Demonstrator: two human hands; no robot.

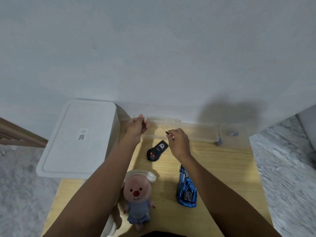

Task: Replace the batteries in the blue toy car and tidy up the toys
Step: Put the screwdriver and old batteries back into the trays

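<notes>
The shiny blue toy car (pixel 186 188) lies on the wooden table (pixel 222 168), just below my right forearm. A black remote control (pixel 156 151) with two red buttons sits between my hands. My right hand (pixel 178 142) pinches a thin small screwdriver (pixel 164 130) above the remote. My left hand (pixel 136 126) grips the lid edge of a clear plastic box (pixel 191 132) at the table's far edge. A pink plush toy (pixel 137 194) in a blue outfit lies at the near left.
A white lidded storage bin (pixel 78 139) with a QR label stands left of the table. A small blue item (pixel 233 133) and a blue clasp lie at the clear box's right end. The wall is close behind. Grey carpet surrounds the table.
</notes>
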